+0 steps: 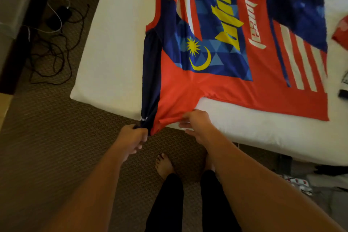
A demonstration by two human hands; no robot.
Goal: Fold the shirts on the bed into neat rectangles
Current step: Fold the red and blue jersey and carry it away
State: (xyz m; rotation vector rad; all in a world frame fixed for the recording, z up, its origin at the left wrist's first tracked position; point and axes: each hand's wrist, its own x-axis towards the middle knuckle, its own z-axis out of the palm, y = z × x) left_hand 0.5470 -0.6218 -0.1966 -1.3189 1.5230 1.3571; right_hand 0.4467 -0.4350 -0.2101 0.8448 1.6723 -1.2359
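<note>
a red and blue jersey [235, 58] lies flat on the white bed [113, 52], its long axis running left to right. its near sleeve hangs over the edge toward the person (both hands meet it there). the left hand [131, 140] grips the dark cuff; the right hand [195, 124] pinches the red hem.

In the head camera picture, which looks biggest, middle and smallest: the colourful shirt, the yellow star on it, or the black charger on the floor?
1. Shirt, by far the largest.
2. Black charger.
3. Yellow star.
The last two look close in size, so their order is uncertain.
</note>
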